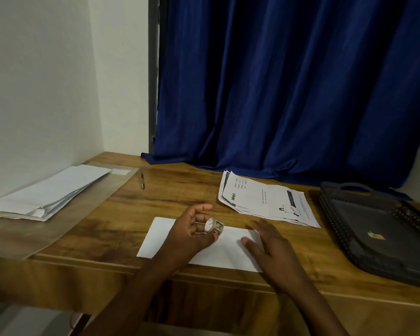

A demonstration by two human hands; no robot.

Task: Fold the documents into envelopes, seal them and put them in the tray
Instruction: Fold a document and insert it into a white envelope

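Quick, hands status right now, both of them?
Left hand: holding the tape roll over the envelope.
Right hand: open, fingers flat on the envelope.

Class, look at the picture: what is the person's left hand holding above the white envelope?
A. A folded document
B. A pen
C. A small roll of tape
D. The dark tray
C: the left hand has its fingers curled round a small roll of tape over the white envelope, while the pen lies far back on the desk.
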